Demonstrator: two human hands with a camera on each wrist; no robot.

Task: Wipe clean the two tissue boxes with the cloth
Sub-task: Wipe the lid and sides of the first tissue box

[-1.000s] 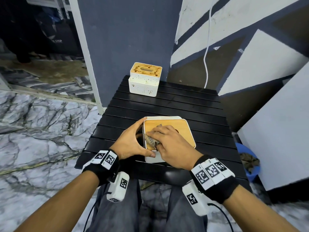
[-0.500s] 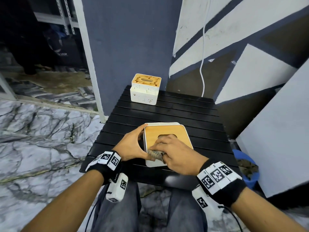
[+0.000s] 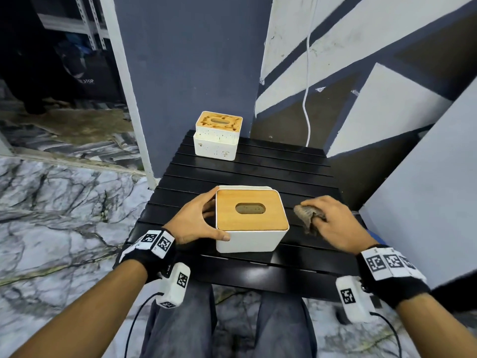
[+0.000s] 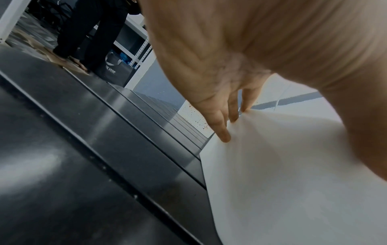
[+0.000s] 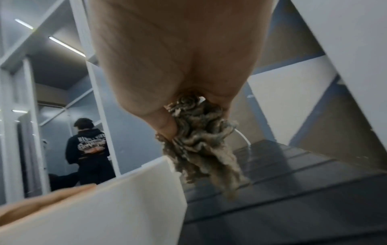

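A white tissue box with a clean wooden lid (image 3: 251,218) stands near the front of the black slatted table (image 3: 258,169). My left hand (image 3: 198,220) grips its left side, thumb on the front corner, fingers (image 4: 222,132) against the white wall (image 4: 293,182). My right hand (image 3: 327,220) holds a bunched grey-brown cloth (image 3: 307,218) to the right of the box, apart from it. In the right wrist view the cloth (image 5: 201,140) hangs from the fist beside the box corner (image 5: 125,199). A second white box with a stained wooden lid (image 3: 218,135) stands at the table's back left.
A grey pillar (image 3: 191,60) rises behind the far box. A white cable (image 3: 307,86) hangs down the painted wall at the back right. A white panel (image 3: 426,202) stands close on the right. Marble floor lies to the left. A person (image 5: 87,149) stands in the background.
My right hand has lifted the cloth off the near box's lid and moved it to the right of the box. The left hand still holds the box's left side.
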